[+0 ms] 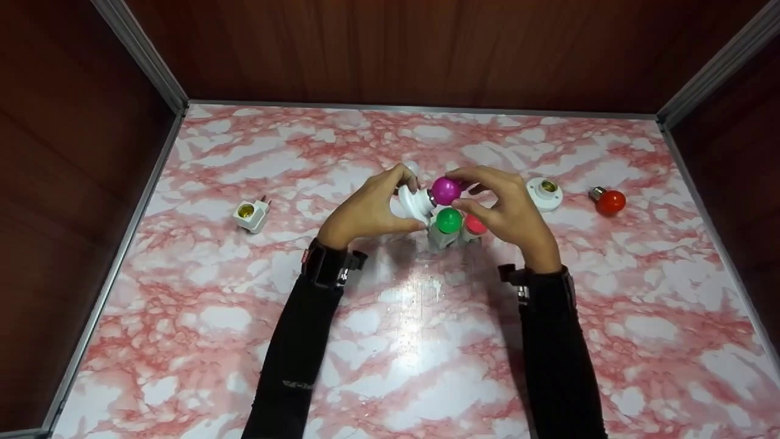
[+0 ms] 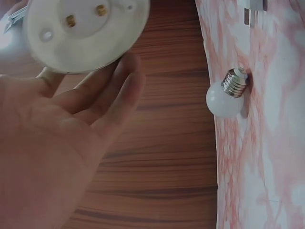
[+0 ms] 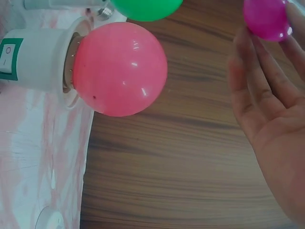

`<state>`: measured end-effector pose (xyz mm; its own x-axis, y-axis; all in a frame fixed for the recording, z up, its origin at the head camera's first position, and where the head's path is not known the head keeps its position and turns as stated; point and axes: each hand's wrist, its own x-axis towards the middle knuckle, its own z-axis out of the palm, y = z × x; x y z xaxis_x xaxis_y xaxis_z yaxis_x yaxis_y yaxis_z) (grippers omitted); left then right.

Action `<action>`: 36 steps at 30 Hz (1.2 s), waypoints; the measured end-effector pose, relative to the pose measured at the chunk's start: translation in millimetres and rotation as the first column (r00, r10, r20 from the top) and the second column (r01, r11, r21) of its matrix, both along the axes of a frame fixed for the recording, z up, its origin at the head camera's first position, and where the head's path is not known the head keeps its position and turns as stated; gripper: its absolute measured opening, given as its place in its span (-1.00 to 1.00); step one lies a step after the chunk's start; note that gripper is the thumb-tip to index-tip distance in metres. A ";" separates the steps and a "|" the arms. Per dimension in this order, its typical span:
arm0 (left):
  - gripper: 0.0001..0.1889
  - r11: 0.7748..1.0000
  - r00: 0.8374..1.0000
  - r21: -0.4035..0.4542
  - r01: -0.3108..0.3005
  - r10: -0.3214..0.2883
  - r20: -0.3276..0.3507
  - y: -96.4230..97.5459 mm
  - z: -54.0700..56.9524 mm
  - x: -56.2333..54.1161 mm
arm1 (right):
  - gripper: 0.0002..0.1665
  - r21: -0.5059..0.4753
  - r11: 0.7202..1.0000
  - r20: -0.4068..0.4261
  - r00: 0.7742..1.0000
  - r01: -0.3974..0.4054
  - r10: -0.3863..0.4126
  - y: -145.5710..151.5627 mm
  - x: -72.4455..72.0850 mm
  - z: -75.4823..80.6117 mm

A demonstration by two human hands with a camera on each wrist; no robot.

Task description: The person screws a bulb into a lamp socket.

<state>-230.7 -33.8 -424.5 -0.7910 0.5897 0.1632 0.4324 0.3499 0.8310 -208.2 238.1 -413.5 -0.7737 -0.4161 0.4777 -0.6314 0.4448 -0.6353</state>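
My left hand (image 1: 364, 213) grips a white round-based lamp holder (image 1: 414, 204) by its edge, tilted with its mouth toward the right. Two brass contacts show on the underside of its base in the left wrist view. Between thumb and fingertips my right hand (image 1: 512, 204) pinches a purple bulb (image 1: 446, 191). The bulb's metal screw base points left, right at the holder's mouth. Just below them stand a green bulb (image 1: 449, 220) and a pink bulb (image 3: 121, 69), the pink one seated in a white switched socket (image 3: 40, 59).
A white bulb (image 2: 225, 101) lies on the table behind my left hand. At the left stands a white plug-in socket (image 1: 251, 216). To the right are another round lamp holder (image 1: 544, 194) and a red bulb (image 1: 610, 202). Brown panels (image 1: 390, 55) wall the marbled table (image 1: 402, 366).
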 end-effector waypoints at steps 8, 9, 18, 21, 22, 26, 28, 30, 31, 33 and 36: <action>-0.14 0.987 0.996 -0.162 -0.010 0.024 0.087 2.3 -3.0 -2.0 | -0.55 0.075 0.997 0.068 0.998 -0.019 0.014 -8.5 -1.7 -6.4; -0.13 0.982 0.996 -0.187 -0.010 0.027 0.085 2.8 -3.3 -2.1 | -0.55 0.084 0.996 0.070 0.997 -0.021 0.015 -9.2 -1.9 -7.0; -0.22 0.943 0.996 -0.332 0.024 0.006 0.087 7.0 -12.7 -3.5 | -0.53 0.113 0.993 0.139 0.990 -0.028 0.012 -10.0 -3.8 -12.8; -0.31 0.942 0.996 -0.334 0.035 -0.005 0.089 7.4 -17.7 -5.4 | -0.56 0.107 0.994 0.171 0.985 0.002 -0.021 -6.1 -5.1 -13.8; -0.33 0.942 0.996 -0.335 0.037 -0.008 0.089 7.4 -19.4 -6.3 | -0.57 0.103 0.994 0.176 0.984 0.020 -0.038 -3.9 -5.7 -14.0; -0.33 0.942 0.995 -0.332 0.043 -0.012 0.097 6.5 -26.1 -10.0 | -0.61 0.084 0.990 0.166 0.979 0.109 -0.122 9.6 -9.7 -16.1; -0.31 0.944 0.995 -0.328 0.049 -0.018 0.097 6.0 -29.2 -11.9 | -0.63 0.074 0.984 0.151 0.974 0.159 -0.169 18.6 -12.3 -18.3; -0.28 0.947 0.994 -0.317 0.060 -0.028 0.102 5.4 -32.0 -13.5 | -0.64 0.063 0.976 0.136 0.967 0.208 -0.215 28.1 -15.1 -21.3; -0.27 0.948 0.994 -0.311 0.066 -0.035 0.104 5.0 -33.2 -14.2 | -0.65 0.064 0.968 0.123 0.961 0.243 -0.249 32.9 -16.3 -23.1; -0.25 0.952 0.991 -0.296 0.079 -0.043 0.124 4.3 -35.4 -15.5 | -0.66 0.066 0.950 0.101 0.945 0.305 -0.311 42.7 -18.9 -27.6; -0.22 0.955 0.986 -0.285 0.087 -0.041 0.163 3.4 -38.2 -17.4 | -0.68 0.082 0.914 0.053 0.915 0.396 -0.401 57.0 -23.3 -35.3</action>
<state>-248.1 -30.4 -462.7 -0.7522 0.6433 -0.1431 0.3367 0.5619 0.7556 -231.5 295.1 -448.9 -0.9112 -0.0959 0.4007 -0.3497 0.6943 -0.6290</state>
